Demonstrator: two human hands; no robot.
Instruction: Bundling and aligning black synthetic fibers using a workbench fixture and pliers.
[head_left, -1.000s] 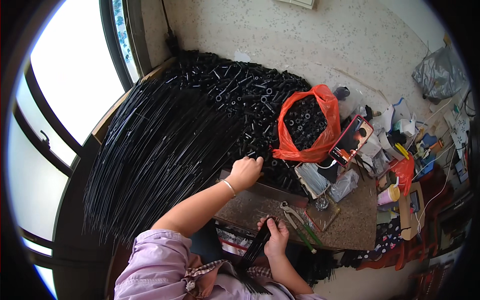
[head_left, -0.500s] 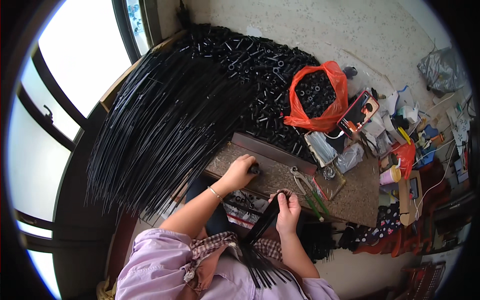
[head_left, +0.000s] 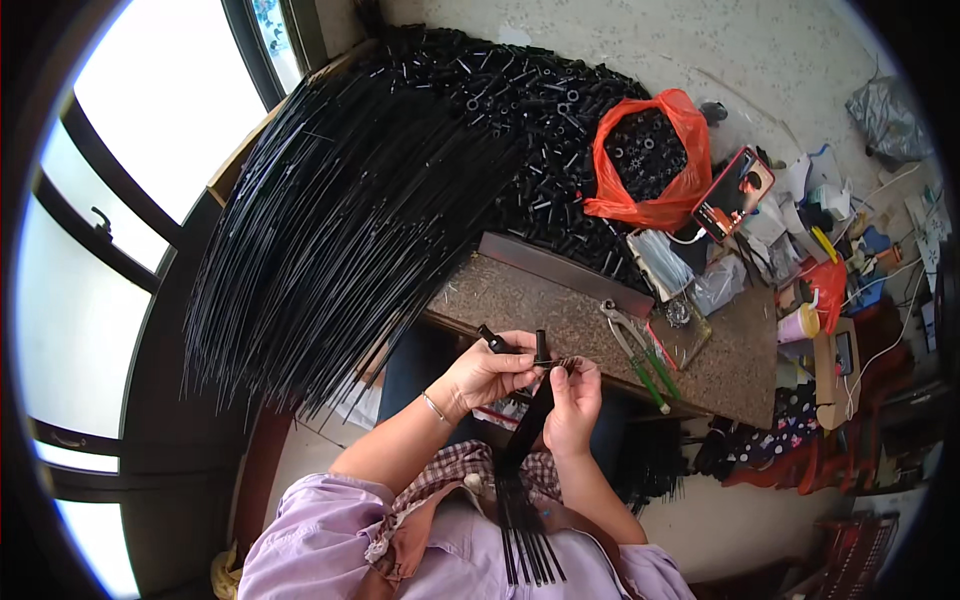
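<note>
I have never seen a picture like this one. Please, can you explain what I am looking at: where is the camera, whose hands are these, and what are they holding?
The camera sits on a person's head and looks down through a wide lens, so straight edges bend. No machine works here, only two bare hands. The left hand holds short black tubes. The right hand grips a bundle of thin black rods that runs down to the lap. In front lies a small speckled board with green-handled pliers. Behind it lie a fan of long black rods, a heap of black tubes and an orange bag of them.
</note>
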